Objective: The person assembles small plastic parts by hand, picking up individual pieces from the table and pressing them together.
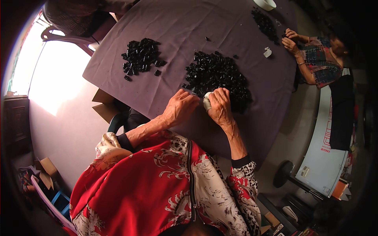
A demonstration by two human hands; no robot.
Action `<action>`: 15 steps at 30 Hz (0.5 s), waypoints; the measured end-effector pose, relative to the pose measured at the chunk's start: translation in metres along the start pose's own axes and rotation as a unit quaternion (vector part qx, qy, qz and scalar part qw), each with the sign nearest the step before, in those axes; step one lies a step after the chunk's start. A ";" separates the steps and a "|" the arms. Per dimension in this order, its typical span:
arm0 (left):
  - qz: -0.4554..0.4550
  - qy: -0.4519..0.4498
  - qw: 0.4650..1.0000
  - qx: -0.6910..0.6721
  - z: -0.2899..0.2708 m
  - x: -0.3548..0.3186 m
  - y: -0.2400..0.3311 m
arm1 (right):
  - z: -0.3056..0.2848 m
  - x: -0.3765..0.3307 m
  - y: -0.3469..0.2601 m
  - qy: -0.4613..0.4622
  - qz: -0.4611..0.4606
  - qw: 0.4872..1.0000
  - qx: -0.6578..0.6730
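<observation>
My left hand (181, 107) is closed, thumb and fingers pinched together at the near edge of a large heap of small black plastic pieces (214, 72). What it pinches, if anything, is too small to make out. Just to its right, my right hand (221, 107) is closed too, with a small white piece (207, 101) at its thumb and fingers. Whether that white piece is a tool or a wrap on the thumb, I cannot tell. A smaller heap of black pieces (141, 57) lies farther left on the purple tablecloth (169, 29).
Across the table's right side, another person's hands (291, 41) work near a long black pile (265, 25). A similar white piece (267, 52) lies near them. A white bowl (265, 4) stands at the far edge. A cardboard box (105, 106) sits below the table's left edge.
</observation>
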State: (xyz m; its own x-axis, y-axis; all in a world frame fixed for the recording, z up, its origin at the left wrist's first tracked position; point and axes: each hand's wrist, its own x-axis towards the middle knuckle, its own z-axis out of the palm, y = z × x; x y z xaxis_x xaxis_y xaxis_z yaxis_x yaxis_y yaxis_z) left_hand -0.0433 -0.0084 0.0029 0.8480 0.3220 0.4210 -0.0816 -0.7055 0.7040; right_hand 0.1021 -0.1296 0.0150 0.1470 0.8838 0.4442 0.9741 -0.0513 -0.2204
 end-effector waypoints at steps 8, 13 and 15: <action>-0.099 0.005 0.982 -0.162 -0.006 -0.007 0.013 | -0.019 0.005 -0.029 -0.045 0.117 0.962 0.242; -0.198 -0.019 0.958 -0.208 -0.019 -0.007 0.009 | -0.003 0.008 -0.020 -0.030 0.123 0.954 0.270; -0.246 -0.017 0.938 -0.242 -0.018 -0.010 0.001 | 0.004 0.012 -0.015 -0.017 0.133 0.963 0.233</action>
State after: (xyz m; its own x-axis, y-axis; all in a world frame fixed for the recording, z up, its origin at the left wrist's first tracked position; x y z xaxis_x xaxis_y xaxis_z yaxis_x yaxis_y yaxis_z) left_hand -0.0609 -0.0008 0.0094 0.8607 0.5078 -0.0366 0.1032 -0.1036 0.9893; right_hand 0.0890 -0.1162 0.0198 0.3674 0.8830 0.2921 0.7187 -0.0702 -0.6918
